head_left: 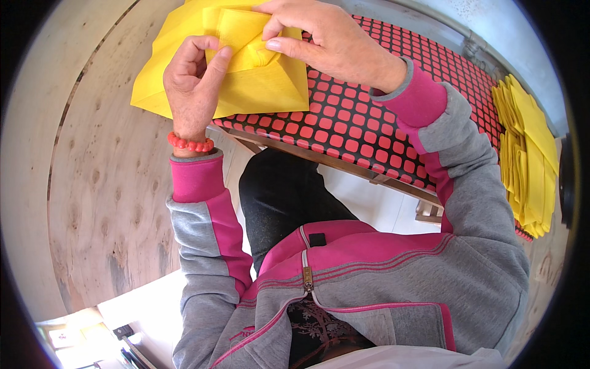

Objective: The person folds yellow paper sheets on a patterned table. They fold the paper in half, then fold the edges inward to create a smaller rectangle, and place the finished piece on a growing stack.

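A bright yellow cloth bag, apparently of thin non-woven fabric, lies at the table's left end with its lower corner jutting past the edge. My left hand is closed, pinching a folded layer of it between thumb and forefinger. From the right, my right hand reaches over the bag, thumb and fingers closed on another fold near the middle. Some of the right fingers run out at the top of the view. Creased layers show between the two hands.
Under the bag is a table covered with red-and-black checked cloth. A pile of folded yellow cloth pieces sits at its right end. A wooden panel stands on the left, and my black-trousered leg is beneath the table edge.
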The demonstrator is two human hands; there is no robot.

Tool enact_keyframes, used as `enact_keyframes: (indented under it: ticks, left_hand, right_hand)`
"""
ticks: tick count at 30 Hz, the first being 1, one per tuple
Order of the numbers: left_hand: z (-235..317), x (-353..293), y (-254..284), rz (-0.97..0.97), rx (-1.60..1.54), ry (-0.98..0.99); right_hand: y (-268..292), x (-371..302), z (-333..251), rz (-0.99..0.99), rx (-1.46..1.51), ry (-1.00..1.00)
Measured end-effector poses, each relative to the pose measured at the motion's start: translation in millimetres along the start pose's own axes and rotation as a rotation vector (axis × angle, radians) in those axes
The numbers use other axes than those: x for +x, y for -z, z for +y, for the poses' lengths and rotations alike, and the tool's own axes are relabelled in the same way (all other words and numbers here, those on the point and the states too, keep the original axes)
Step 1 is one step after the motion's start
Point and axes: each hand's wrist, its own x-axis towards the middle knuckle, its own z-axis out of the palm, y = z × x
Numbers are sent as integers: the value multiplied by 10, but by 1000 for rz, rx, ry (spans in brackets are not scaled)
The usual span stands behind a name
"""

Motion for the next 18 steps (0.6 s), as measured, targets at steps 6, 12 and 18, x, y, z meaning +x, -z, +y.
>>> enact_keyframes:
  ticks: [6,12,18]
  left_hand:
    - [-10,-7,-14,46,-12,-22]
    - [53,-28,69,-109,48,-17]
    - [108,-44,40,-163,-14,-34]
  right_hand:
    - [-13,-27,27,14,58,9]
    - [-16,-26,-3,39,103,-51]
    - [-18,-28,-16,39,147,-104]
